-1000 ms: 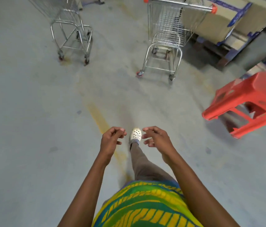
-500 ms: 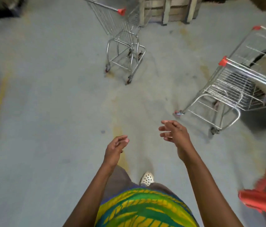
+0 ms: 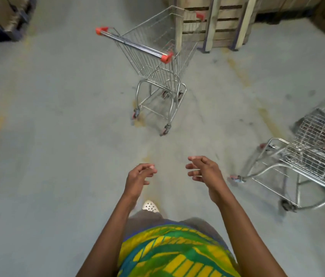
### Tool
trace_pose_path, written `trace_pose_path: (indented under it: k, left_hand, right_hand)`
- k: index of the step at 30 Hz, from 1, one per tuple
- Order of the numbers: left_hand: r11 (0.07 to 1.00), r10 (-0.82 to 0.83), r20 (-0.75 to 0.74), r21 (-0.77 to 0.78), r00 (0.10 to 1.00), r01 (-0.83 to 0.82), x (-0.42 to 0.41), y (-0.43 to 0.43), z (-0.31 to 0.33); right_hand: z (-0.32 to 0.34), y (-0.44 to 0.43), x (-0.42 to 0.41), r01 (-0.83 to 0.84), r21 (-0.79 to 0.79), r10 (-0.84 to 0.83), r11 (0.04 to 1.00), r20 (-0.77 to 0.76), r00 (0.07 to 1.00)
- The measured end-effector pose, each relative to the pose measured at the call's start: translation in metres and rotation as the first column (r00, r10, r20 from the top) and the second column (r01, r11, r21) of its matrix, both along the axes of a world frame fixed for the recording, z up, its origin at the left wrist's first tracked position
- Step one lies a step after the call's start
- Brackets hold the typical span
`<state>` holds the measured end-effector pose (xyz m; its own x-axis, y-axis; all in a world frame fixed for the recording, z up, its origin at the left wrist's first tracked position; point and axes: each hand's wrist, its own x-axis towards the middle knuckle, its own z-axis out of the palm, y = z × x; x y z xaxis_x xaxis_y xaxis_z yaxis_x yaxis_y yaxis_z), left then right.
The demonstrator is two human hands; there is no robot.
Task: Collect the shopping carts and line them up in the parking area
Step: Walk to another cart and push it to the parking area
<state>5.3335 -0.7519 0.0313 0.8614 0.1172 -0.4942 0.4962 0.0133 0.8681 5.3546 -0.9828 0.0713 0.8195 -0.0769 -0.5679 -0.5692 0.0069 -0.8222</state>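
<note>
Head view: cart [image 3: 157,62] beyond both hands' fingers [image 3: 194,166].

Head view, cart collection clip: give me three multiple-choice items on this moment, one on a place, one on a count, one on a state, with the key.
1. Where is the cart with the bar handle facing the person?
A. straight ahead, before the wooden crate
B. at the far left edge
C. behind the person

2. How many shopping carts are in view?
A. one
B. two
C. four

3. What are the hands doing?
A. both hold a handle
B. one pushes a cart
C. both are empty, fingers loosely curled

Key: 1 A, it stands centre frame in front of the wooden crate. 2 B, that cart plus the second cart at the right edge. 3 C, the left hand and right hand hang over bare floor, touching nothing.
</note>
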Motion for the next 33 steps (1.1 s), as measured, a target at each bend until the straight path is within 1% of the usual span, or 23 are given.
trace_pose_path:
  k: [3,7,11,14,16,19,22,24,25,27,29,30,31,32,33]
  left_hand:
    - [1.0,-0.007,0.008,0.012,1.0,0.007,0.064,0.032,0.015]
    - [0.999,-0.039,-0.005,0.013,0.999,0.039,0.131,0.054,0.02]
    - [0.998,-0.05,-0.017,0.028,0.999,0.051,0.198,0.068,0.019]
    - [0.996,-0.052,0.019,0.069,0.998,0.05,0.263,0.082,0.019]
    - [0.993,-0.056,0.052,0.108,0.997,0.05,0.314,0.094,0.023]
    - [0.983,-0.055,0.121,0.18,0.991,0.032,0.398,0.114,0.035]
    - [0.966,-0.04,0.186,0.258,0.982,-0.01,0.483,0.132,0.053]
    - [0.963,-0.053,0.237,0.269,0.97,-0.013,0.537,0.139,0.066]
    - [0.966,-0.054,0.264,0.259,0.963,-0.017,0.562,0.14,0.074]
    - [0.966,-0.057,0.299,0.257,0.953,-0.023,0.608,0.143,0.085]
    - [0.953,-0.11,0.307,0.302,0.945,0.013,0.643,0.145,0.086]
    - [0.936,-0.148,0.291,0.351,0.945,0.039,0.662,0.149,0.08]
    - [0.901,-0.206,0.262,0.428,0.943,0.078,0.681,0.155,0.072]
    - [0.844,-0.275,0.222,0.521,0.935,0.125,0.698,0.162,0.062]
    - [0.76,-0.355,0.171,0.625,0.919,0.178,0.712,0.171,0.05]
  right_hand:
    - [0.01,0.037,0.047,-0.041,-0.007,0.041,0.999,-0.006,0.999]
    - [0.016,0.071,0.11,-0.133,-0.027,0.131,0.991,-0.04,0.991]
    - [0.008,0.094,0.189,-0.111,-0.048,0.109,0.993,-0.025,0.994]
    - [-0.002,0.112,0.257,-0.129,-0.073,0.13,0.989,0.018,0.991]
    - [-0.005,0.124,0.306,-0.146,-0.11,0.154,0.983,0.077,0.985]
    - [0.01,0.143,0.39,-0.186,-0.186,0.224,0.965,0.215,0.95]
    - [0.036,0.16,0.476,-0.184,-0.282,0.29,0.941,0.401,0.869]
    - [0.048,0.17,0.525,-0.149,-0.37,0.325,0.917,0.475,0.818]
    - [0.047,0.177,0.545,-0.135,-0.41,0.341,0.902,0.485,0.806]
    - [0.035,0.193,0.577,-0.135,-0.497,0.391,0.857,0.456,0.8]
    - [0.01,0.208,0.588,-0.125,-0.608,0.433,0.784,0.391,0.812]
    - [-0.001,0.214,0.592,-0.117,-0.648,0.436,0.753,0.359,0.825]
    - [-0.013,0.218,0.597,-0.098,-0.691,0.439,0.716,0.336,0.833]
    - [-0.022,0.22,0.6,-0.071,-0.754,0.457,0.653,0.319,0.83]
    - [-0.031,0.22,0.605,-0.052,-0.83,0.494,0.555,0.279,0.824]
